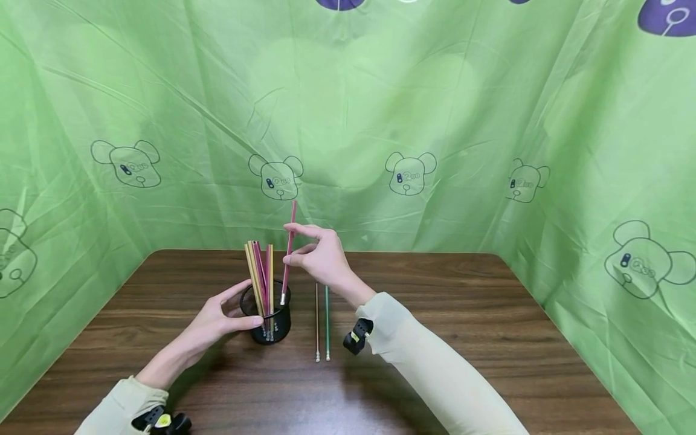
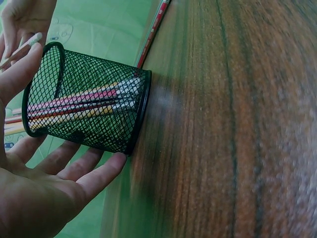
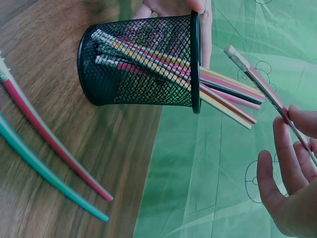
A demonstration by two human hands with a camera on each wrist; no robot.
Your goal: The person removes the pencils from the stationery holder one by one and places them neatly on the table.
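Note:
A black mesh pencil cup (image 1: 278, 331) stands upright on the table, holding several yellow and pink pencils (image 1: 252, 275). My left hand (image 1: 212, 320) grips the cup from the left, thumb at the rim and fingers around the far side. Above the cup, my right hand (image 1: 325, 257) pinches a pink pencil (image 1: 287, 272) between thumb and fingers. That pencil points upward, with its white eraser end (image 3: 237, 58) down by the cup's mouth. In the right wrist view the eraser end appears just outside the rim.
Right of the cup, a green pencil (image 1: 327, 329) and a red pencil (image 3: 54, 136) lie side by side on the brown wooden table (image 1: 462, 314). Green cloth (image 1: 348, 121) with printed bear heads hangs behind the table and along both sides.

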